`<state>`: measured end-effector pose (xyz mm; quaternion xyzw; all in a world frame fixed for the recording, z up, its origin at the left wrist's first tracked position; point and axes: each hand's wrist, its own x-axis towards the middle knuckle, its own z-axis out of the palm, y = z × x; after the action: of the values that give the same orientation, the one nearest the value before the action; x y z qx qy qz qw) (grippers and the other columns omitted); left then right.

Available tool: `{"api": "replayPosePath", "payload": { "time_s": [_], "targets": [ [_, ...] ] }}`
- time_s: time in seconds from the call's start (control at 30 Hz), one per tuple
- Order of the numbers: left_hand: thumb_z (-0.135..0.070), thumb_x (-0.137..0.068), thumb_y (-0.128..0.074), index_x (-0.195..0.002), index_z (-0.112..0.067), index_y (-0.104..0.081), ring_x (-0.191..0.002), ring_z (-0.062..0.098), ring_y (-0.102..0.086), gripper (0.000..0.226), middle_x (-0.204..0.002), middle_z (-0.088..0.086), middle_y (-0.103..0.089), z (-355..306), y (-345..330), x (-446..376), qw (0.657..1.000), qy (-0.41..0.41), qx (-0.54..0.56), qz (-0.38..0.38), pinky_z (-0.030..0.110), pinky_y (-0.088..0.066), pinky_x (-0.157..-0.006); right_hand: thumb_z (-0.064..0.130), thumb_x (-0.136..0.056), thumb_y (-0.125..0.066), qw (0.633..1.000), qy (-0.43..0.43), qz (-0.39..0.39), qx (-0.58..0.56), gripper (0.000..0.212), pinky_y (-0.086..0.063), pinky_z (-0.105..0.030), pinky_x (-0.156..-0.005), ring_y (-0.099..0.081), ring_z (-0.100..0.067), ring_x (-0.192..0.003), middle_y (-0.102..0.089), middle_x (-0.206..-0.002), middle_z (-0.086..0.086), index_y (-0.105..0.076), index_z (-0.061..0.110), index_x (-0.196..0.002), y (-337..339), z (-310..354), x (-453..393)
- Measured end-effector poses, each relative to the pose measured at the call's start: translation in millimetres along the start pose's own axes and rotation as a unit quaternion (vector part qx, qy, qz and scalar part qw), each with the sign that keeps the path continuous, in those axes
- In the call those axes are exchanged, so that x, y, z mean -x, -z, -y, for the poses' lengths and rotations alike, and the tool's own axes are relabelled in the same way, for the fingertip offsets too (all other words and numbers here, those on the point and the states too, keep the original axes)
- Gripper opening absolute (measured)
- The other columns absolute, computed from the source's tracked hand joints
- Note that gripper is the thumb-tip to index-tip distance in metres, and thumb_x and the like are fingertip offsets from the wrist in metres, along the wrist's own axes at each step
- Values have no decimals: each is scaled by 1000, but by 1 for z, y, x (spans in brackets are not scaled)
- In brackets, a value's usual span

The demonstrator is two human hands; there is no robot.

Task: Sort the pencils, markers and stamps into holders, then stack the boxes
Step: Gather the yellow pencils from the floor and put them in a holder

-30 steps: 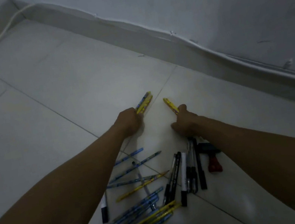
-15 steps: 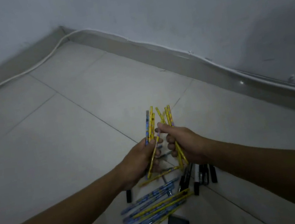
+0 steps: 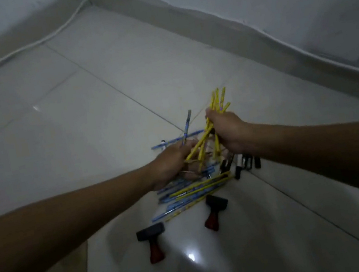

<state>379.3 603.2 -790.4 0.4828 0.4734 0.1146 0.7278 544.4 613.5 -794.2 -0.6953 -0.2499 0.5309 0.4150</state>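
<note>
**penpal_22:** Only the head view to go on. Right hand (image 3: 225,131) was gripping a bunch of yellow pencils (image 3: 215,108), tips fanned out past the fingers. Left hand (image 3: 173,161) was curled round a blue pencil (image 3: 186,127) sticking up, and the lower ends of the yellow bunch crossed into its fingers too, so I couldn't tell exactly which hand owned which pencil. Both were held up over the floor (image 3: 77,134).

**tidy_dan:** And the rest of the stuff?

**penpal_22:** Loose pencils (image 3: 195,190), blue and yellow, in a heap on the tiles right under the hands. Dark markers (image 3: 245,163) just beside that heap, under the right wrist. Two stamps lay nearer the camera, one (image 3: 152,239) on the left, one (image 3: 214,212) on the right and touching the edge of the heap.

**tidy_dan:** What could've gone wrong from there?

**penpal_22:** My guess: that bunch was splayed, not squared up, so a pencil could've slipped out during the hand-over and rolled on the smooth tile, or dropped back into the heap. Mixing the blue in with the yellow was another risk if they were meant to go apart.

**tidy_dan:** Holders? Boxes?

**penpal_22:** None in view, so I couldn't say what was in them. I'd judge the sorting was barely started, with nothing stacked.
</note>
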Motion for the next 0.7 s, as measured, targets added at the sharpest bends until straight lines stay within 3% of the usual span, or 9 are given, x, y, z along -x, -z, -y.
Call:
{"api": "replayPosePath", "payload": {
  "time_s": [0.07, 0.13, 0.23, 0.27, 0.33, 0.43, 0.53, 0.6, 0.7],
  "targets": [
    [-37, -107, -31, -111, -17, -57, -67, 18, -63, 33, -96, 5, -64, 7, 14, -1, 995, 22, -91, -37, 24, -52, -52, 35, -104, -42, 996, -28, 27, -83, 28, -49, -32, -60, -59, -24, -71, -53, -78, -4, -51, 15, -87, 11, 11, -8],
    [-39, -106, -31, -112, -18, -59, -59, 17, -54, 35, -91, 4, -60, 16, 28, -4, 978, 35, -189, -77, 22, -43, -47, 32, -106, -38, 987, -63, 95, -110, 27, -50, -29, -54, -56, -15, -58, -52, -68, 0, -45, 17, -85, 25, 18, -6],
    [-40, -106, -32, -110, -18, -63, -57, 17, -43, 38, -81, 2, -52, 30, 41, -3, 950, 55, -294, -85, 19, -35, -43, 39, -103, -47, 984, -23, 139, 106, 27, -36, -20, -41, -38, -11, -46, -43, -64, 0, -47, 18, -86, 42, 8, 2],
    [-37, -106, -32, -109, -16, -64, -55, 15, -41, 39, -78, 1, -50, 34, 43, -3, 947, 62, -305, -85, 16, -33, -40, 44, -99, -52, 964, 29, 140, 224, 31, -34, -21, -44, -39, -14, -50, -44, -66, -2, -50, 17, -84, 45, 0, 3],
    [-32, -107, -31, -107, -15, -64, -58, 13, -43, 37, -80, 1, -51, 44, 45, -3, 938, 66, -327, -95, 17, -34, -40, 52, -92, -59, 870, 145, 159, 444, 38, -36, -28, -54, -51, -18, -62, -51, -70, -2, -54, 17, -78, 48, -19, 5],
    [-30, -105, -37, -99, -16, -62, -80, 19, -55, 30, -96, 5, -61, 58, 55, -7, 916, 41, -383, -112, 25, -39, -63, 48, -91, -60, 721, 252, 208, 611, 26, -44, -33, -68, -64, -28, -85, -64, -83, -4, -61, 24, -83, 40, -46, 9],
    [-35, -104, -38, -97, -11, -59, -86, 24, -57, 33, -94, 8, -63, 66, 65, -6, 884, 17, -453, -112, 31, -39, -72, 46, -91, -60, 665, 305, 235, 640, 29, -47, -34, -76, -63, -29, -96, -68, -104, -7, -65, 23, -110, 27, -61, 11],
    [-33, -105, -36, -95, -11, -57, -78, 19, -53, 32, -86, 3, -58, 68, 69, -3, 874, -3, -474, -107, 30, -35, -70, 46, -91, -59, 640, 309, 241, 661, 30, -47, -33, -75, -62, -27, -98, -66, -105, -6, -66, 23, -109, 21, -66, 11],
    [-27, -105, -39, -97, -13, -57, -86, 23, -56, 23, -91, 1, -58, 73, 73, -3, 849, -39, -519, -96, 29, -34, -72, 46, -91, -58, 619, 307, 238, 682, 29, -51, -36, -76, -62, -28, -96, -63, -102, -7, -68, 24, -108, 16, -72, 11]
  ]
}}
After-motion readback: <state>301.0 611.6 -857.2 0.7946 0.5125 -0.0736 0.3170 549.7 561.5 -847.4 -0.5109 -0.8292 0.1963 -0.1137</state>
